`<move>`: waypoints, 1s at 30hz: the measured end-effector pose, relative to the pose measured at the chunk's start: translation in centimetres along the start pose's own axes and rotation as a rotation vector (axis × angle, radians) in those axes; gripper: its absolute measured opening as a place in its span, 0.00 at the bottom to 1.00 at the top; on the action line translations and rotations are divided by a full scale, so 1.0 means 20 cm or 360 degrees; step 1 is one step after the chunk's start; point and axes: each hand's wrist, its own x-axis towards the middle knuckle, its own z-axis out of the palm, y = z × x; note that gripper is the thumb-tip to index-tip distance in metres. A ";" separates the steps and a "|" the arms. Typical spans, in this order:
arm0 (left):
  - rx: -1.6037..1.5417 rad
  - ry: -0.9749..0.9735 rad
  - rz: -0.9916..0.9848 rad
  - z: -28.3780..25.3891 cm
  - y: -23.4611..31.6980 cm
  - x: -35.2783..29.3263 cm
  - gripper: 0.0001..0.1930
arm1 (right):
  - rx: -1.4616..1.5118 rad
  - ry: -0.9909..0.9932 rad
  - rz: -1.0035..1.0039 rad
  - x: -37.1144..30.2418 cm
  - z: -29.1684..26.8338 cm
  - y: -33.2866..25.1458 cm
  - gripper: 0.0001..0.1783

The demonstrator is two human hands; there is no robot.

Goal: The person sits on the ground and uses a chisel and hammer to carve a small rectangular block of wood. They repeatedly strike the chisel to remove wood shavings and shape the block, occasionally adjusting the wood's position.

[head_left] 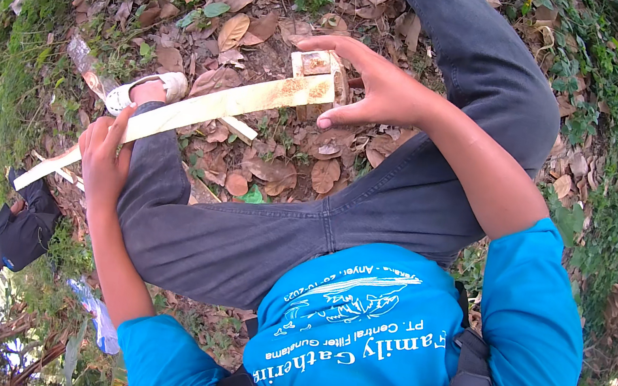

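A: What does your left hand do?
B: It grips a long, pale wooden strip that slants across in front of you.
A: And your right hand?
B: Its thumb and fingers spread around the strip's right end, by a small wooden block, above dry leaves.

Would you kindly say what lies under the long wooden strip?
A trouser leg, leaves and a shorter stick show past its edges; what the strip covers is hidden.
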 end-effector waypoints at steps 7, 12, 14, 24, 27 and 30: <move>0.0077 0.0038 -0.0018 0.00 -0.03 0.02 0.31 | 0.0075 0.0045 -0.0029 0.02 0.03 0.00 0.28; 0.0066 0.0029 0.0011 0.01 -0.05 0.02 0.31 | 0.0096 0.0087 -0.0013 0.02 0.02 -0.02 0.25; 0.0052 0.0031 0.0021 0.02 -0.04 0.03 0.31 | 0.0117 0.0076 0.0001 0.02 0.03 -0.01 0.25; -0.0029 -0.0053 0.0046 -0.01 -0.03 0.05 0.30 | 0.0222 -0.0016 0.0122 0.02 0.01 0.01 0.23; -0.0138 -0.0124 0.0017 -0.02 -0.02 0.07 0.29 | 0.0275 -0.0059 0.0205 0.01 0.00 0.02 0.23; -0.0186 -0.0245 -0.0081 -0.02 -0.05 0.09 0.26 | 0.0327 -0.0050 0.0246 0.01 0.00 0.04 0.23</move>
